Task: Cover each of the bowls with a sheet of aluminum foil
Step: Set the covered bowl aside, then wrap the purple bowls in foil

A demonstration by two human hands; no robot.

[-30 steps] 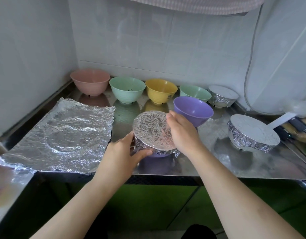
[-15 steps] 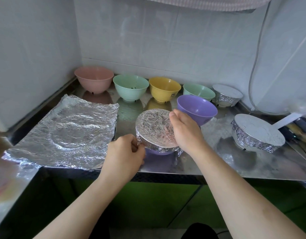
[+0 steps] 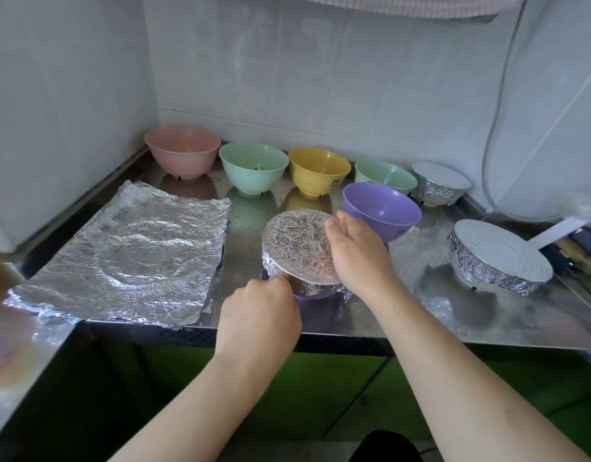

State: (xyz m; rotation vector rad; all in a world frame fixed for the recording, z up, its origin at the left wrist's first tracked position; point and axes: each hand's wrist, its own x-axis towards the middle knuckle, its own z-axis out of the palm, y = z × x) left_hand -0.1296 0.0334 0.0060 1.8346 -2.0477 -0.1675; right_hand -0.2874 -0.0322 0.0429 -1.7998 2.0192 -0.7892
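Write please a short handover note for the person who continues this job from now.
Left hand pinches the foil at the near rim of the foil-covered purple bowl; right hand presses its right side.
Done: two foil-covered bowls at right.
Left: finish this crimp, then cover the pink bowl, two green bowls, yellow bowl and open purple bowl. Spare foil sheet lies at left.

A row of four uncovered bowls (image 3: 254,166) stands along the far wall, with a foil-covered bowl (image 3: 439,185) at its right end. Nearer, a loose foil sheet (image 3: 127,258) lies flat at the left of the counter (image 3: 404,321). To its right sits the wrapped bowl (image 3: 294,248), an open bowl (image 3: 382,210) just behind it and another covered bowl (image 3: 497,263) well apart at the right.
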